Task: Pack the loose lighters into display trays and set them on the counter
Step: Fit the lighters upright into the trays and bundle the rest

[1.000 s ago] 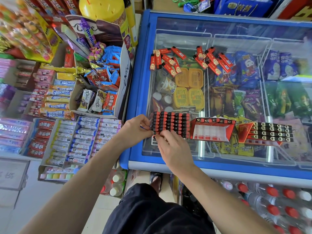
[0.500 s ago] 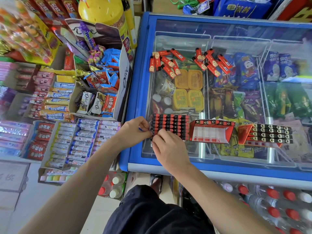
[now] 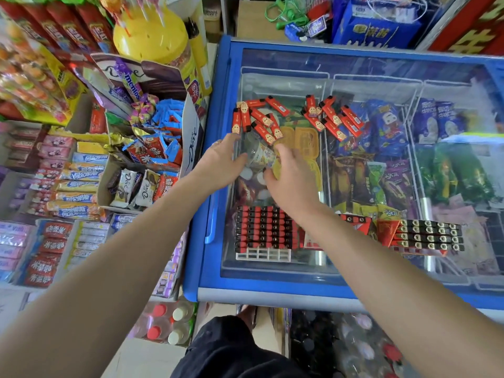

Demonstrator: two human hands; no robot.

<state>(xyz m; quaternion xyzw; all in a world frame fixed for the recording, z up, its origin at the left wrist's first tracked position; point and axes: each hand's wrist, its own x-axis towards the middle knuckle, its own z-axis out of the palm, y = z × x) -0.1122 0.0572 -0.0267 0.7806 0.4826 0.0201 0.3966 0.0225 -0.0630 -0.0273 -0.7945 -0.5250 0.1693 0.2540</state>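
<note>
Both hands reach out over glass freezer lid [image 3: 354, 66], which serves as table. Left hand [image 3: 221, 159] and right hand [image 3: 293, 177] side by side, fingers loosely spread, holding nothing, just short of loose red lighters [image 3: 259, 120] scattered on glass – second loose cluster [image 3: 334, 120] to right. Near edge: filled display tray [image 3: 263, 231] beneath right forearm, another filled tray [image 3: 429, 236] far right. Candy shelves [image 3: 68, 186] at left.
</note>
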